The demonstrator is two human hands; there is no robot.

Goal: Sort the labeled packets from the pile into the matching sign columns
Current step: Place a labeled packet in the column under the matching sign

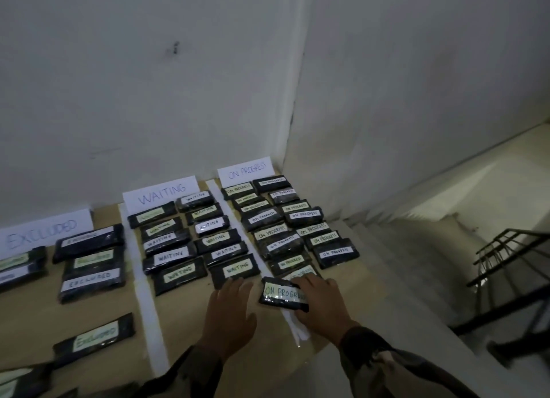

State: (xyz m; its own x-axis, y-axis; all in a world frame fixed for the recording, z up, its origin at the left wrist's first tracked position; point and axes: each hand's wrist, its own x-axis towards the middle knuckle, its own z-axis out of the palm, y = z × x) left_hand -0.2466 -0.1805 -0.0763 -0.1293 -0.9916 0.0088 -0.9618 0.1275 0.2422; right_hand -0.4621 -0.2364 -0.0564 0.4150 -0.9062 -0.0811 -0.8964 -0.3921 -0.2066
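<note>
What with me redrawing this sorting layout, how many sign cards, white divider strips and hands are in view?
Sign cards: 3 (EXCLUDED, WAITING, ON PROGRESS)
White divider strips: 2
Hands: 2 (left hand flat and open; right hand holding an ON PROGRESS packet)
Total: 7

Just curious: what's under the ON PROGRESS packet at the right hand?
From under the ON PROGRESS packet a white tape strip pokes out, lying on the brown table. The rest is covered.

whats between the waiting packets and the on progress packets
A white tape strip running front to back, seen in the head view.
</note>
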